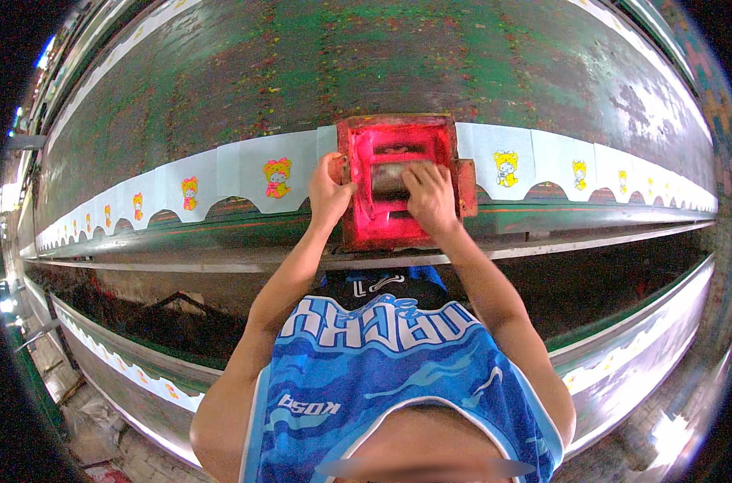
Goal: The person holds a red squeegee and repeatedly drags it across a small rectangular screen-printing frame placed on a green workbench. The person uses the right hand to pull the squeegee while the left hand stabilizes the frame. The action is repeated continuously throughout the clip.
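Note:
A red-stained printing screen frame (400,122) lies over a long strip of pale fabric pieces (229,161) with scalloped edges on the green table. At the frame's left side, my left hand (330,187) is closed on its small handle. Inside the frame, my right hand (430,193) is closed on a pale squeegee (386,177), its fingers bent over the bar above the red ink. Cartoon figures on the fabric show yellow and red left of the frame, and yellow with little red to the right. The fabric directly under the frame is hidden.
The long green table (422,64) runs across the view, with another fabric strip along its far side. A metal rail (575,241) follows the near edge, in front of my body. A lower bench (124,378) with a similar printed strip is behind me on both sides.

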Demonstrator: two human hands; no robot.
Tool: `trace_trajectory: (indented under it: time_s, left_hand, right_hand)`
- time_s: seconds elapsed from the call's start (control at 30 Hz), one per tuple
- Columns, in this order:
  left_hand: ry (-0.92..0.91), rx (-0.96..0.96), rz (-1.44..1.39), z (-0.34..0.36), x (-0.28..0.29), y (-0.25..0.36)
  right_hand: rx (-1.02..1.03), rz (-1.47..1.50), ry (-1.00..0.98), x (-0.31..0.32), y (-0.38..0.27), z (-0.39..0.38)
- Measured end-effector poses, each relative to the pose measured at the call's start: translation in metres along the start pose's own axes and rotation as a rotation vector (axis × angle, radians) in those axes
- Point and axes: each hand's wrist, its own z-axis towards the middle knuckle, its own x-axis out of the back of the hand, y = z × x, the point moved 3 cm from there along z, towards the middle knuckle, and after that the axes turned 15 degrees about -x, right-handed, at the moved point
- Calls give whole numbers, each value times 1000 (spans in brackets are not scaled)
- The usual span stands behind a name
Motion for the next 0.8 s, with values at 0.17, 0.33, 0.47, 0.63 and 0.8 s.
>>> trace_trajectory:
  time_s: [0.17, 0.33, 0.47, 0.63, 0.8]
  left_hand:
    - [-86, 7, 75, 1, 4, 11]
    - [-74, -47, 125, 2, 3, 14]
    - [-92, 26, 63, -1, 1, 3]
    - [-91, 85, 40, -1, 0, -3]
    - [-14, 102, -181, 2, 1, 10]
  right_hand:
    - [-54, 11, -78, -5, 15, 64]
    - [-84, 7, -90, -11, 16, 76]
    - [-69, 4, -61, 1, 5, 23]
    - [-57, 18, -68, 23, -15, -50]
    - [-45, -10, -138, 31, -12, -58]
